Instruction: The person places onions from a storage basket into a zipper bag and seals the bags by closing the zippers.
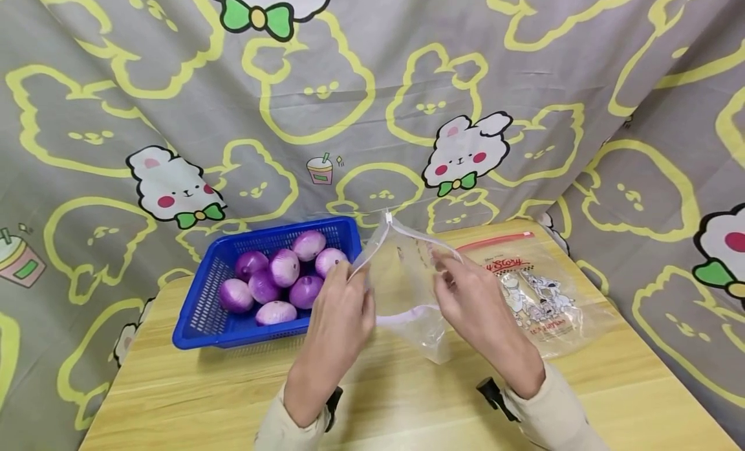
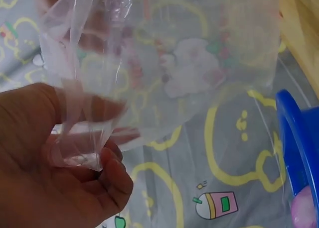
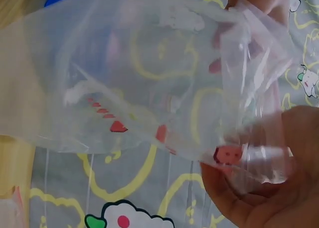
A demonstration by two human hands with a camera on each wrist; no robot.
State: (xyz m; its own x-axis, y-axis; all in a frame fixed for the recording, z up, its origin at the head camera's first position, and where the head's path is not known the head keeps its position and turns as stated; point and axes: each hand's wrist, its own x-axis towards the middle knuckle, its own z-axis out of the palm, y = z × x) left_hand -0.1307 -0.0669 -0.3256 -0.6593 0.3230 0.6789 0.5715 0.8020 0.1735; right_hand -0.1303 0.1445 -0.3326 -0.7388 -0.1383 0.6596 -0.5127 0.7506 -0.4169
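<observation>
A clear zip bag (image 1: 401,270) with a pale edge and a white slider at its far end hangs spread apart between both hands above the table. The left hand (image 1: 343,308) pinches its left rim, fingers curled over the edge; the left wrist view shows the hand (image 2: 65,158) with thumb and fingers on the film (image 2: 189,73). On the other side, the right hand (image 1: 480,302) grips the right rim; in the right wrist view the hand (image 3: 264,178) holds folded film (image 3: 254,98). No onion is visible inside the bag.
A blue basket (image 1: 204,340) of several purple onions (image 1: 276,313) stands at the left, close to the left hand. A second clear bag (image 1: 541,302) with a red zip and printed figures lies flat at the right. A patterned curtain (image 1: 372,101) hangs behind the wooden table (image 1: 407,418).
</observation>
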